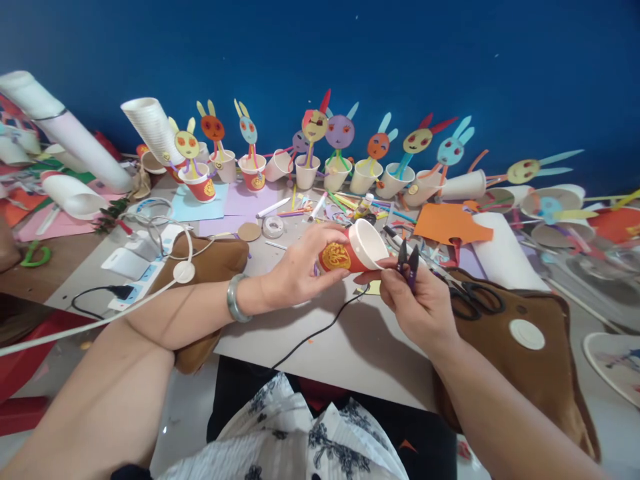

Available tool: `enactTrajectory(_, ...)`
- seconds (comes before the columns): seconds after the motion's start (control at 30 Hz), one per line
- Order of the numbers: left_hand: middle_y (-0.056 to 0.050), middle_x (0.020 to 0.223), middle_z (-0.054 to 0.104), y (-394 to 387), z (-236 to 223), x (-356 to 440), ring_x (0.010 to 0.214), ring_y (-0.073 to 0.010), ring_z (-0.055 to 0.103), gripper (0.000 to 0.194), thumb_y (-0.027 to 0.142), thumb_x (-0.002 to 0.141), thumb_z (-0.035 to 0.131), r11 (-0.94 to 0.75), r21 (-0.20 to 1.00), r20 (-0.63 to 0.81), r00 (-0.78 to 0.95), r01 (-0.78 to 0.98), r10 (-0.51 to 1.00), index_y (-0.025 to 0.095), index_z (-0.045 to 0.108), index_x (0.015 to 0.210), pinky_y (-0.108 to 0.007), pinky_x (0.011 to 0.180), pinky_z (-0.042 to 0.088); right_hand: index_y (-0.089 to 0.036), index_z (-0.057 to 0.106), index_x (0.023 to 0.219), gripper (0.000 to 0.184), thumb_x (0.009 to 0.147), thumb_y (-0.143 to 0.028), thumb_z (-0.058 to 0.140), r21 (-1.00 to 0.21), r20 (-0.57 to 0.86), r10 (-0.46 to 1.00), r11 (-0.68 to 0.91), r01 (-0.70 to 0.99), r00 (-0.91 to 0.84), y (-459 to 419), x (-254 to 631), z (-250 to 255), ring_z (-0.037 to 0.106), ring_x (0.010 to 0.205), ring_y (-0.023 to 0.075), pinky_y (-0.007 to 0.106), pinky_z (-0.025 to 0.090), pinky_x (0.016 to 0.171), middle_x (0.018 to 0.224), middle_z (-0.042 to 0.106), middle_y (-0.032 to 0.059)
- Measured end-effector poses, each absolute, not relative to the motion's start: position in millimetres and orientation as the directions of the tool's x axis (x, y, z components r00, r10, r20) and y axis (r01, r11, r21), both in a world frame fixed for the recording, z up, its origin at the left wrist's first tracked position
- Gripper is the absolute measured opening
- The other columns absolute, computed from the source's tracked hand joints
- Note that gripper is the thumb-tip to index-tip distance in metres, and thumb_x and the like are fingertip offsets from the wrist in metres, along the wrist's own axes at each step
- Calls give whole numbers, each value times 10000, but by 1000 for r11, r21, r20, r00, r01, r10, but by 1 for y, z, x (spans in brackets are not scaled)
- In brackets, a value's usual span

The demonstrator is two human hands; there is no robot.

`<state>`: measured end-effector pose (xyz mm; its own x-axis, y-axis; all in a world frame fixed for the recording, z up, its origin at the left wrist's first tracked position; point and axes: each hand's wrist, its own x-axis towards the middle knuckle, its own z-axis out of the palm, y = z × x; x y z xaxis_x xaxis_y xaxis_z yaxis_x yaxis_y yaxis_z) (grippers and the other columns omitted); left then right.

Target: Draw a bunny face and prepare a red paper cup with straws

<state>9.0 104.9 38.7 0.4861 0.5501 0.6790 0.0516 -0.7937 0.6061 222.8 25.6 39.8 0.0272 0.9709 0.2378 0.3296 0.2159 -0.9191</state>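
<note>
A red paper cup (336, 258) with a gold emblem lies tilted on its side between my hands, its white mouth facing right. My left hand (305, 263) is closed round the cup's base end, a bracelet on its wrist. My right hand (417, 297) is closed on two dark, pointed pen-like things (411, 267), whose tips stick up past the fingers; their exact kind is unclear. The fingertips of that hand are at the lower rim of the cup. A black cord (320, 331) runs over the table beneath.
Paper cups with rabbit-faced paper figures (340, 131) line the blue wall. Scissors (477, 300) rest by a brown cushion (520, 360) on the right. A power strip (145, 270) with cables is at left. Tape (273, 227), markers and orange paper (447, 223) lie behind the hands.
</note>
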Motion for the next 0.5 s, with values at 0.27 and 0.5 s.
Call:
enactTrajectory(0.27,-195,1452,554,108,39,6,1418,-294,504,444,275,967,580,-866,492,703,548,85,453,201,465,1390,-526,1146,443,-246,537,1095,385,940,-596,585,-984,130,986,141,113,-100,26,214,47,349,391,78,264,287,379,829,773,47)
enactTrajectory(0.5,-203,1508,491,115,34,2,1452,-332,456,613,321,943,613,-875,481,640,656,63,399,221,362,1493,-563,1184,402,-231,657,1012,406,929,-622,582,-994,54,981,70,80,-186,26,214,52,332,394,85,259,243,370,646,690,14)
